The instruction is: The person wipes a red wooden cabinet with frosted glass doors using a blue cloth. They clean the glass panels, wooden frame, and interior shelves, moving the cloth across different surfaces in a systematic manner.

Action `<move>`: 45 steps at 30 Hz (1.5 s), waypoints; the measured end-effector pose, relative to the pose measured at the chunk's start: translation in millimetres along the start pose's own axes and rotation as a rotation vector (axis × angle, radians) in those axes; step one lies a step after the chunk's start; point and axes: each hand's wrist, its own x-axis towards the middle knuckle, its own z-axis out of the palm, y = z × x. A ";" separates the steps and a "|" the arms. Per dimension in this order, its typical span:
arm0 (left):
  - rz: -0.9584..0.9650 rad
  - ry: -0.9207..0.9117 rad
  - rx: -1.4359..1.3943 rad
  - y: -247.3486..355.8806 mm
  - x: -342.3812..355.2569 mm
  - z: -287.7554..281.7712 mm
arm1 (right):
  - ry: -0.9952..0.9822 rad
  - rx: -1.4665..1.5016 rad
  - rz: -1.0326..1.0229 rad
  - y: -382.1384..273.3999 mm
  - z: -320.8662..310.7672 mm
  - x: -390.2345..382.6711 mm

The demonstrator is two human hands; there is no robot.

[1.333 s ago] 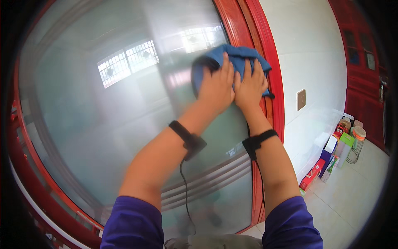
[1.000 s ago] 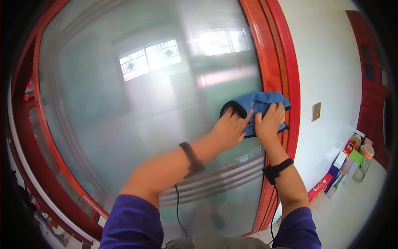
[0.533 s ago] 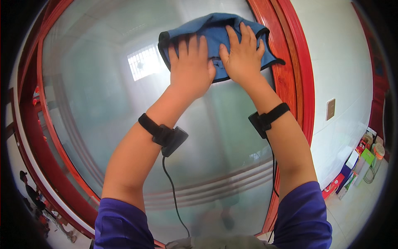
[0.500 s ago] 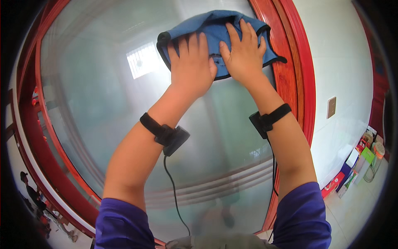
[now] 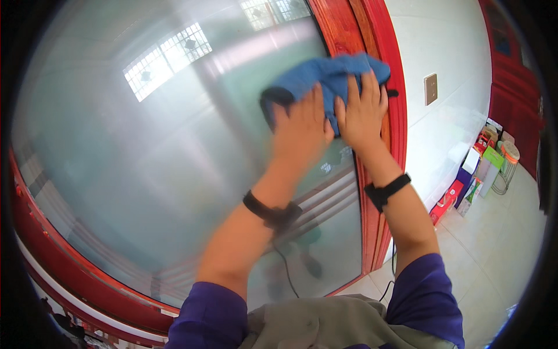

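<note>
A blue cloth with black edging (image 5: 325, 72) lies bunched against a large glass panel (image 5: 174, 174), and its right end overlaps the red wooden frame (image 5: 344, 32). My left hand (image 5: 299, 131) presses on the cloth's lower left part, fingers stretched out and somewhat blurred by motion. Beside it, my right hand (image 5: 363, 119) rests on the right part of the cloth near the frame, fingers spread and pointing up. Neither hand is wrapped round the cloth. Folds hide part of its black border.
Right of the frame is a white wall with a wall switch plate (image 5: 430, 89). Boxes and packages, including a red box (image 5: 446, 202), stand along its foot on the tiled floor (image 5: 471, 250). Black straps with small devices and cables circle both forearms.
Both hands and the cloth have moved right across the glass, onto the frame's edge. The view has shifted, showing more floor on the right, and the cloth is more bunched.
</note>
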 end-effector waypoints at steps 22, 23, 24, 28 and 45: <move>0.092 -0.295 -0.442 14.1 -181.6 -18.5 | -0.462 0.330 0.335 -96.4 -66.9 -186.9; 0.055 -0.316 -0.400 -5.4 -172.3 -31.4 | -0.428 0.313 0.256 -106.3 -63.9 -167.9; 0.037 -0.266 -0.350 -24.8 -162.3 -45.2 | -0.368 0.294 0.160 -116.5 -61.0 -146.5; -0.100 -0.157 -0.177 -101.4 -115.8 -99.9 | -0.264 0.373 -0.063 -150.8 -50.1 -43.0; -0.601 -0.202 -0.069 -90.0 -248.8 -96.6 | -0.236 0.327 -0.178 -247.1 -20.6 -156.9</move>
